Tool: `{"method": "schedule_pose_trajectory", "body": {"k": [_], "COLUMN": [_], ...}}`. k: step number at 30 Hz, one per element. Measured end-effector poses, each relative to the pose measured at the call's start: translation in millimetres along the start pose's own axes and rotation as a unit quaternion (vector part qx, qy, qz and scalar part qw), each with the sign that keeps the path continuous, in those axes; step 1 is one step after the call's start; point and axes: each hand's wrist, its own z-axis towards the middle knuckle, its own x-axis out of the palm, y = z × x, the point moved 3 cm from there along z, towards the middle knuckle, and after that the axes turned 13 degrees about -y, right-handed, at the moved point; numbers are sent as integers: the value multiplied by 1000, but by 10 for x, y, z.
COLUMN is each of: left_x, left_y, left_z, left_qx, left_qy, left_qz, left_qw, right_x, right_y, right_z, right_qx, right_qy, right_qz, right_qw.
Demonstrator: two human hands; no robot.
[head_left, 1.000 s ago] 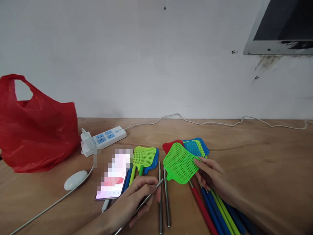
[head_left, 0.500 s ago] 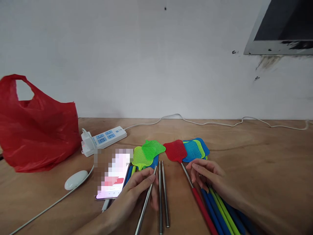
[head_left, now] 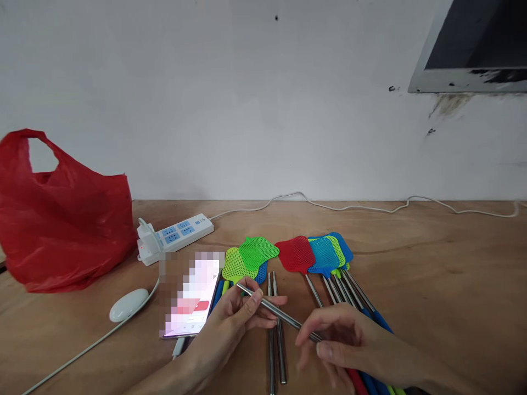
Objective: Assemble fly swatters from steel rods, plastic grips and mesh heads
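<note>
My left hand (head_left: pixel 233 326) pinches one end of a thin metal rod (head_left: pixel 276 311) and holds it slanted above the wooden table (head_left: pixel 444 285). My right hand (head_left: pixel 343 345) grips the rod's other end between thumb and fingers. Two more metal rods (head_left: pixel 275 334) lie side by side on the table below. A green swatter head (head_left: pixel 257 251) rests on a yellow-green one (head_left: pixel 234 266) beside the phone. To the right lie a red fly swatter (head_left: pixel 295 254) and several blue and green swatters (head_left: pixel 329 252), their coloured handles (head_left: pixel 376 321) running under my right wrist.
A phone (head_left: pixel 191 302) with a lit screen lies left of my left hand. A white power strip (head_left: pixel 173 233) and its cable (head_left: pixel 349 207) run along the wall. A white mouse (head_left: pixel 127 304) and a red plastic bag (head_left: pixel 61 219) sit at the left.
The green swatter head has gone from my right hand to the pile by the phone. My left hand has swung the rod crosswise, and my right hand has come in and gripped its other end.
</note>
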Motion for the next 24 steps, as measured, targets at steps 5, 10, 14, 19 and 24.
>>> {"method": "schedule_pose_trajectory", "body": {"k": [5, 10, 14, 19, 24], "left_x": [-20, -142, -214, -192, -192], "left_y": [-123, -148, -51, -58, -63], "left_z": [-68, 39, 165, 155, 145], "left_qx": [153, 375, 396, 389, 390], "left_qy": [4, -65, -60, -62, -72], "left_qz": [268, 558, 655, 669, 674], "left_qw": [951, 737, 641, 630, 623], "right_x": [-99, -302, -356, -343, -334], "right_y": [-110, -115, -114, -133, -141], "right_z": [80, 157, 183, 174, 177], "right_qx": [-8, -78, -72, -67, -69], "right_qy": [-105, -254, -276, -279, -277], "right_qz": [5, 44, 46, 29, 20], "right_qw": [994, 963, 957, 957, 958]}}
